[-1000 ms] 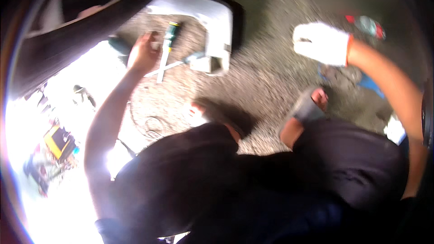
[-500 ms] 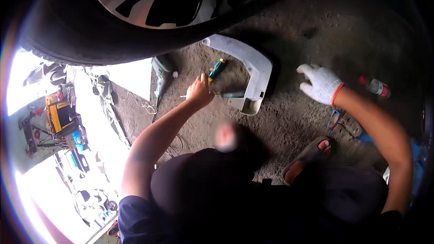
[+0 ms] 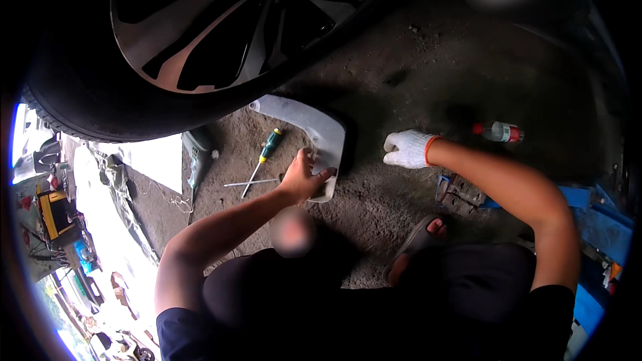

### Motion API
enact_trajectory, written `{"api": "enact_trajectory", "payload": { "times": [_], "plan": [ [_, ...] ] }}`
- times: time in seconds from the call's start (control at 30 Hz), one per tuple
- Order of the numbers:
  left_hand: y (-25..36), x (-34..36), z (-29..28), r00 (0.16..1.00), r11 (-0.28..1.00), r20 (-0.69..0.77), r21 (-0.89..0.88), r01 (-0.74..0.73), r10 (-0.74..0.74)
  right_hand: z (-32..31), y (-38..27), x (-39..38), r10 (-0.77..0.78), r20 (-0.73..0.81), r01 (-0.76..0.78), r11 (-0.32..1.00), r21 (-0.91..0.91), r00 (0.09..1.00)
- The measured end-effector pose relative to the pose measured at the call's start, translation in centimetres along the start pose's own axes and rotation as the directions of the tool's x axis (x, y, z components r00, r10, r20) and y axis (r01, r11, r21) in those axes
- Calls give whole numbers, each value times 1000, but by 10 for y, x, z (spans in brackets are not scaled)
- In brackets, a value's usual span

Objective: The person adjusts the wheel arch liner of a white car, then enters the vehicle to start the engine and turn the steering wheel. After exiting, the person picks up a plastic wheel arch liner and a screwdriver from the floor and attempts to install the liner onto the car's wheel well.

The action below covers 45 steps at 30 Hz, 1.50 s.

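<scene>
My bare left hand is over the lower end of a curved grey plastic trim piece, thumb and forefinger apart. A thin metal shaft runs along the ground to this hand; its other end is hidden beneath the palm. Just left lies a screwdriver with a green and yellow handle, its tip crossing that shaft. My right hand, in a white knit glove with an orange cuff, hovers right of the trim piece. Its fingers are slightly bent and apart, with nothing visible between them.
A large car wheel looms at the upper left. A green power tool with a cord lies below it, beside a bright white sheet. A red-capped plastic bottle lies right; blue metal equipment stands at the right edge.
My left hand has moved right, from the thin shaft onto the end of the trim piece. My right hand's fingers have drawn closer together. The whole view has shifted.
</scene>
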<state>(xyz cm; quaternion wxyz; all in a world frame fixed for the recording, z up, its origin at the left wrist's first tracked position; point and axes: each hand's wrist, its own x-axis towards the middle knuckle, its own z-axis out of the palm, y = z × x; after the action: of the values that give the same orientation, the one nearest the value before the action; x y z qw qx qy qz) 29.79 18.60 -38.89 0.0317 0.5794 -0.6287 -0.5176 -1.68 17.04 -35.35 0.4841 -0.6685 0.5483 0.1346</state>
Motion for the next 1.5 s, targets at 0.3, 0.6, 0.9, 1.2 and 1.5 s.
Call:
{"api": "enact_trajectory", "payload": {
  "times": [0.3,0.6,0.9,1.2,1.5],
  "plan": [
    [18,9,31,958,926,-47,-274,261,-283,-30,22,13,244,-9,-213,865,454,970],
    [90,-57,29,979,968,200,250,-8,-44,-14,30,-6,11,189,-167,521,837,982],
    [46,-17,20,691,764,343,-405,-503,637,-49,10,-78,-217,-217,306,635,710,952],
    [214,30,-35,539,168,472,623,-764,698,-104,-2,-193,22,-757,59,995,80,653],
    [235,164,27,893,891,386,286,-353,230,-141,-29,-206,11,-904,91,994,55,428]
  ]
}}
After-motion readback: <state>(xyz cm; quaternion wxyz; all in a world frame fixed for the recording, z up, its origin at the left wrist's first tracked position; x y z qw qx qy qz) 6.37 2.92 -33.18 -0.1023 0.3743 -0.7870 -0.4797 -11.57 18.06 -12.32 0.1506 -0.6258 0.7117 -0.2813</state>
